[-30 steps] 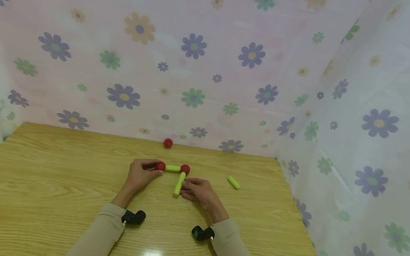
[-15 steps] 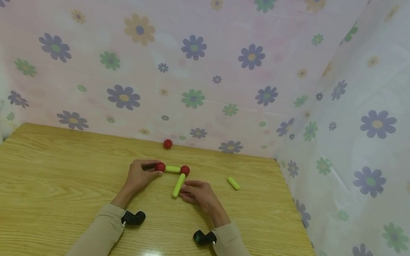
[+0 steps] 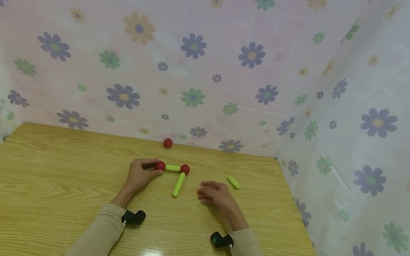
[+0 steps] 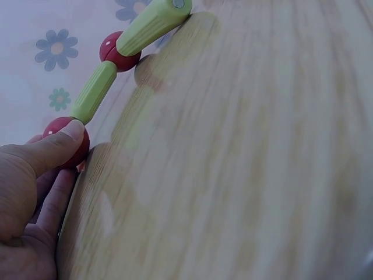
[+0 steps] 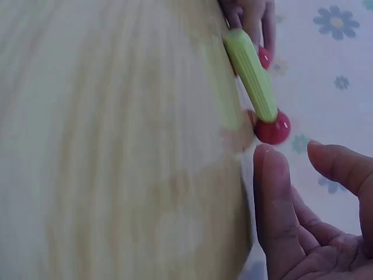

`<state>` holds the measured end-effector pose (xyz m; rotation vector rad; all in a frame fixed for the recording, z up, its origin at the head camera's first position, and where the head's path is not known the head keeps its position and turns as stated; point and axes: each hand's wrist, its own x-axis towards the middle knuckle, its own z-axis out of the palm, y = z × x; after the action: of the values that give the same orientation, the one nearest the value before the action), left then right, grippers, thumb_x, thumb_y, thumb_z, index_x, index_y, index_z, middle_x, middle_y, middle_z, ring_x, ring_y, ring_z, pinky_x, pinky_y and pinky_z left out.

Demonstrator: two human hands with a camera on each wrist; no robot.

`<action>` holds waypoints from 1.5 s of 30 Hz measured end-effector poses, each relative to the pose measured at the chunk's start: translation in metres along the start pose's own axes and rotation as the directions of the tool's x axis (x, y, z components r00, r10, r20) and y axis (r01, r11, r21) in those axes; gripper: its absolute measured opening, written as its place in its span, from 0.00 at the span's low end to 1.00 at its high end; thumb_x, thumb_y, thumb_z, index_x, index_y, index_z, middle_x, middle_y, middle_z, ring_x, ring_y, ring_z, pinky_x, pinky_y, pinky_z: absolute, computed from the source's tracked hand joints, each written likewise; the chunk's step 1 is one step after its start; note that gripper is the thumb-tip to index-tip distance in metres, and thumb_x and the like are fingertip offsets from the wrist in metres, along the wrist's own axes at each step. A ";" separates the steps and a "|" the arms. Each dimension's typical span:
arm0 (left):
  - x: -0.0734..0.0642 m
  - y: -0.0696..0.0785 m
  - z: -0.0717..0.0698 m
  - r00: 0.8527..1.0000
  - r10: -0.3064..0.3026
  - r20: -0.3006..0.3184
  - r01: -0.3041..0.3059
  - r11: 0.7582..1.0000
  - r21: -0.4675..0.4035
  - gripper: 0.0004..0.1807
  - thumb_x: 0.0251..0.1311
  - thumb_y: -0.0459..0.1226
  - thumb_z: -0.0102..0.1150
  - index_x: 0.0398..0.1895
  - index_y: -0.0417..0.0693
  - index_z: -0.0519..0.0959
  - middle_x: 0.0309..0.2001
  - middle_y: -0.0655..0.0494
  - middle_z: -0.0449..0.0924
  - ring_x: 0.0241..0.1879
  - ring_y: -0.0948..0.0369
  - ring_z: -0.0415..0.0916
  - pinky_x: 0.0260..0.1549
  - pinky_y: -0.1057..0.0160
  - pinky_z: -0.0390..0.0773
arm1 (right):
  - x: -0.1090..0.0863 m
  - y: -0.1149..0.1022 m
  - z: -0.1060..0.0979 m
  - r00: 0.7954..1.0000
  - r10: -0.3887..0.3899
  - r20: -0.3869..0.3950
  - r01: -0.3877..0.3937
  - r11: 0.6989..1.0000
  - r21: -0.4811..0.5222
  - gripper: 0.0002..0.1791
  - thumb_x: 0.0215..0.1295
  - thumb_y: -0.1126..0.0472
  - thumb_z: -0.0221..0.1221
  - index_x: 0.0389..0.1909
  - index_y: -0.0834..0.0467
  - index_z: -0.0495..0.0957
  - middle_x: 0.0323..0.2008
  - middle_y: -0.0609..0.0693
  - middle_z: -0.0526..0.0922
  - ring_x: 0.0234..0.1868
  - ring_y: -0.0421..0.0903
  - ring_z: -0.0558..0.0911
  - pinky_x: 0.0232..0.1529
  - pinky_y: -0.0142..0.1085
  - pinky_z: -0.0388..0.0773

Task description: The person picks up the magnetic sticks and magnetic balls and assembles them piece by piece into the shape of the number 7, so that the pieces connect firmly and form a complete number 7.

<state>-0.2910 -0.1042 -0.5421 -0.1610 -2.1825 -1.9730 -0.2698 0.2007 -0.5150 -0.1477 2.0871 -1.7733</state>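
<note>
My left hand (image 3: 140, 176) pinches a red ball (image 3: 160, 166) between thumb and fingers. A short yellow-green rod (image 3: 172, 168) joins that ball to a second red ball (image 3: 185, 169) on its right. From the second ball a longer-looking yellow-green rod (image 3: 178, 185) runs toward me; in the left wrist view its free end shows a round metal disc (image 4: 178, 3). To the right of this rod, apart from it, my right hand (image 3: 219, 197) holds nothing. In the right wrist view its thumb (image 5: 344, 166) and fingers are spread from each other.
A loose yellow-green rod (image 3: 234, 182) lies on the wooden table (image 3: 53, 193), beyond my right hand. Near the table's back edge sits a single red ball (image 3: 167, 143). Flower-patterned sheets (image 3: 217, 57) rise behind the table and at both sides.
My right hand has let go of the rod nearest me and moved away to the right. My left hand keeps its pinch on the ball, and the joined pieces stay in place.
</note>
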 end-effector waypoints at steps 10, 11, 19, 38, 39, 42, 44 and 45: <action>0.001 -0.002 -0.001 1.000 -0.010 0.008 0.010 1.000 0.010 0.22 0.54 0.24 0.73 0.54 0.31 0.83 0.54 0.31 0.82 0.56 0.41 0.81 0.52 0.62 0.83 | -0.009 -0.010 -0.042 0.946 -0.233 -0.227 0.172 0.951 -0.257 0.21 0.74 0.67 0.57 0.61 0.76 0.73 0.50 0.72 0.82 0.46 0.65 0.85 0.44 0.46 0.88; 0.001 -0.002 -0.001 1.000 -0.010 0.010 0.010 1.000 0.010 0.22 0.54 0.24 0.73 0.54 0.31 0.83 0.54 0.31 0.82 0.56 0.41 0.81 0.52 0.62 0.83 | -0.009 -0.010 -0.045 0.933 -0.258 -0.252 0.182 0.939 -0.290 0.20 0.74 0.67 0.58 0.60 0.75 0.74 0.49 0.71 0.82 0.46 0.65 0.85 0.44 0.46 0.88; -0.001 0.000 0.000 1.000 -0.010 0.010 0.009 1.000 0.011 0.22 0.55 0.24 0.73 0.55 0.29 0.82 0.55 0.31 0.81 0.57 0.41 0.81 0.51 0.64 0.84 | -0.006 -0.008 -0.067 0.852 -0.331 -0.406 0.130 0.884 -0.449 0.16 0.70 0.69 0.61 0.56 0.71 0.79 0.48 0.67 0.85 0.48 0.62 0.84 0.50 0.50 0.84; 0.000 -0.002 0.001 1.000 -0.004 0.004 0.004 1.000 0.006 0.23 0.54 0.24 0.74 0.55 0.30 0.83 0.54 0.31 0.82 0.56 0.41 0.81 0.50 0.65 0.84 | 0.000 -0.009 -0.071 0.881 -0.208 -0.424 -0.051 0.851 -0.522 0.19 0.66 0.69 0.61 0.55 0.75 0.78 0.46 0.70 0.83 0.49 0.65 0.83 0.52 0.54 0.82; 0.000 -0.002 0.001 1.000 0.001 0.005 -0.002 1.000 0.006 0.23 0.54 0.25 0.74 0.55 0.30 0.83 0.55 0.30 0.82 0.56 0.41 0.81 0.50 0.64 0.84 | 0.001 -0.009 -0.071 0.882 -0.202 -0.425 -0.057 0.851 -0.522 0.18 0.66 0.69 0.61 0.55 0.75 0.78 0.46 0.70 0.83 0.49 0.64 0.83 0.51 0.53 0.82; 0.001 -0.002 0.001 1.000 0.016 0.008 -0.016 1.000 -0.007 0.23 0.54 0.25 0.74 0.55 0.30 0.83 0.55 0.29 0.81 0.57 0.39 0.80 0.51 0.63 0.84 | 0.004 -0.009 -0.073 0.882 -0.190 -0.432 -0.075 0.848 -0.525 0.17 0.67 0.68 0.62 0.53 0.74 0.79 0.46 0.69 0.84 0.49 0.63 0.83 0.50 0.52 0.83; 0.000 -0.001 0.000 1.000 0.020 0.006 -0.020 1.000 -0.014 0.23 0.54 0.25 0.74 0.55 0.29 0.83 0.55 0.29 0.81 0.57 0.38 0.80 0.51 0.62 0.84 | 0.006 -0.009 -0.075 0.879 -0.189 -0.437 -0.081 0.845 -0.528 0.17 0.67 0.68 0.63 0.52 0.74 0.80 0.46 0.69 0.84 0.49 0.63 0.83 0.49 0.51 0.84; 0.000 -0.001 0.000 1.000 0.022 0.006 -0.021 1.000 -0.013 0.23 0.54 0.25 0.74 0.55 0.29 0.82 0.55 0.28 0.80 0.57 0.38 0.80 0.51 0.62 0.84 | 0.007 -0.008 -0.075 0.878 -0.189 -0.440 -0.083 0.844 -0.529 0.16 0.67 0.67 0.64 0.51 0.74 0.80 0.46 0.69 0.84 0.48 0.63 0.83 0.48 0.51 0.84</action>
<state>-0.2913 -0.1042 -0.5433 -0.1923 -2.1629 -1.9786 -0.3046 0.2666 -0.4994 0.0964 2.9358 -1.2825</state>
